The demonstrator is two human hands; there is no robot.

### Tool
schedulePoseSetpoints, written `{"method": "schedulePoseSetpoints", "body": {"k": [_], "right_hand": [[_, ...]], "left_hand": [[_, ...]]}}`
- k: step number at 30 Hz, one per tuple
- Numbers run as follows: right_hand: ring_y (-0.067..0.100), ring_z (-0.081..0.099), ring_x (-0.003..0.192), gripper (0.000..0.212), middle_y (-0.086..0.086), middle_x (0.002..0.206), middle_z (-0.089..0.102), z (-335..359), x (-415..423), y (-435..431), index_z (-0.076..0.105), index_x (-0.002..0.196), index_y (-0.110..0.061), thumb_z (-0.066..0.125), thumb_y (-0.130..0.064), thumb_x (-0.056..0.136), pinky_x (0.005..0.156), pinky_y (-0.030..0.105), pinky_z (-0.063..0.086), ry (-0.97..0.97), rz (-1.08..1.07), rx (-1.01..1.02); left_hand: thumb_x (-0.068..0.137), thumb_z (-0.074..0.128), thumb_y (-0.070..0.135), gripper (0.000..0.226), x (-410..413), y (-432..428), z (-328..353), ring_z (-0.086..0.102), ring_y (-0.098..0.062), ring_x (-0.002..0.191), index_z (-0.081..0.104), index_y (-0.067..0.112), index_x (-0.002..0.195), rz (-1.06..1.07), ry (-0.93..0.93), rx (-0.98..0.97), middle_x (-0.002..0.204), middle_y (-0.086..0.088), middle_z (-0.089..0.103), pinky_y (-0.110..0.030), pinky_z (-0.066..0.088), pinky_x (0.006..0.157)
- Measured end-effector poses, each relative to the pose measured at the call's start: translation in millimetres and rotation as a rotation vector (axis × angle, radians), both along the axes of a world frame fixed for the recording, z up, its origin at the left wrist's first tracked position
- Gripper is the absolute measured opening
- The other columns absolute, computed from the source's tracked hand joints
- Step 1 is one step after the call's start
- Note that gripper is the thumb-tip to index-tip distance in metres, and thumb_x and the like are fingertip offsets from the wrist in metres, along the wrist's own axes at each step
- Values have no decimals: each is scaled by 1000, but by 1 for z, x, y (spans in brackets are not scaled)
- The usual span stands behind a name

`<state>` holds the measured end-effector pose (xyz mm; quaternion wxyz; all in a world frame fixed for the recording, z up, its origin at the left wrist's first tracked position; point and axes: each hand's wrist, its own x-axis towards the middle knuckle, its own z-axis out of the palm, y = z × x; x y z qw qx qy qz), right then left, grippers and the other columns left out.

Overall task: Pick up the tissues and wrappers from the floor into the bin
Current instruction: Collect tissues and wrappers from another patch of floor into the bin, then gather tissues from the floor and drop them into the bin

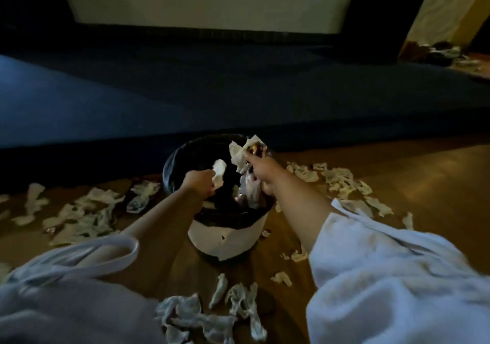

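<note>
A white bin (225,240) with a black liner stands on the wooden floor in the middle of the view. Over its opening my left hand (198,182) is closed on a crumpled white tissue (219,172). My right hand (261,171) is also above the bin, gripping a bunch of white tissues and a shiny wrapper (245,150). Inside the bin lie more tissues and wrappers (248,192). Many crumpled tissues are scattered on the floor: left of the bin (87,213), right of it (342,182), and in front near me (212,317).
A dark blue mat or bed edge (185,91) runs behind the bin. A dark box-like object (381,22) stands at the back right, with a heap of clutter (445,54) beside it. My white robe sleeves (384,277) fill the lower corners.
</note>
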<state>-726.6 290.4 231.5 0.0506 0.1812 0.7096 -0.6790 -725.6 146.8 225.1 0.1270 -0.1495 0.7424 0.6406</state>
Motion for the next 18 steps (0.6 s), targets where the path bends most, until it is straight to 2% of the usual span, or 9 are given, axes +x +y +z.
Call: {"method": "schedulePoseSetpoints", "body": {"k": [3, 5, 6, 9, 10, 12, 14, 15, 18], "right_hand": [[29, 48, 123, 73, 8, 143, 42, -16, -14, 0, 26, 145, -20, 58, -47, 85, 105, 42, 41, -47, -1, -25], [29, 48, 124, 73, 7, 140, 45, -18, -14, -1, 34, 143, -15, 59, -50, 83, 104, 40, 41, -107, 21, -39], [29, 49, 122, 73, 7, 138, 48, -13, -10, -5, 40, 139, -12, 58, -53, 82, 102, 38, 42, -129, 47, -40], [28, 47, 125, 63, 2, 127, 49, -11, -8, -2, 45, 134, -6, 52, -49, 89, 91, 30, 38, -118, 44, 14], [27, 43, 128, 61, 2, 134, 45, -8, -6, 1, 41, 137, -6, 50, -46, 91, 93, 31, 36, -107, 37, 26], [28, 37, 133, 58, 7, 146, 37, -4, 2, 8, 36, 140, -7, 48, -40, 94, 102, 35, 33, -90, 41, 61], [29, 36, 133, 48, 10, 146, 37, 3, 17, 14, 39, 137, -8, 45, -32, 96, 105, 39, 33, -66, 21, 105], [29, 39, 130, 41, 11, 143, 40, 4, 26, 20, 44, 133, -9, 45, -29, 97, 104, 40, 36, -60, 12, 123], [24, 50, 113, 24, 10, 132, 51, 18, 61, 34, 53, 116, -14, 47, -26, 96, 90, 37, 45, -44, 42, 181]], "left_hand": [[93, 52, 20, 23, -8, -6, -1, 58, -25, 79, 52, 1, 107, -14, -45, 90, 88, -14, 58, -35, 50, 77], [90, 56, 27, 44, -11, -9, -1, 59, -32, 101, 50, 1, 125, -15, -32, 21, 113, -19, 60, -41, 51, 93], [89, 56, 30, 49, -10, -11, -1, 59, -31, 103, 48, 3, 129, -25, -21, -29, 117, -18, 59, -41, 50, 94], [90, 54, 35, 51, -6, -13, -3, 58, -35, 107, 45, 6, 132, -114, 56, -226, 122, -21, 57, -43, 49, 92], [90, 53, 35, 53, -4, -12, -4, 58, -36, 109, 43, 7, 134, -139, 88, -274, 124, -22, 56, -43, 50, 90], [91, 53, 34, 55, 4, -12, -3, 61, -32, 101, 38, 10, 138, -163, 167, -319, 123, -20, 57, -33, 51, 72], [92, 53, 32, 53, 14, -11, 1, 60, -20, 86, 37, 14, 138, -163, 221, -308, 121, -16, 58, -23, 46, 58], [92, 53, 31, 50, 20, -9, 6, 59, -18, 84, 39, 15, 137, -169, 236, -292, 123, -13, 58, -24, 48, 59], [92, 53, 28, 44, 47, 0, 23, 58, -21, 105, 43, 16, 133, -259, 271, -254, 130, -6, 53, -33, 52, 85]]}}
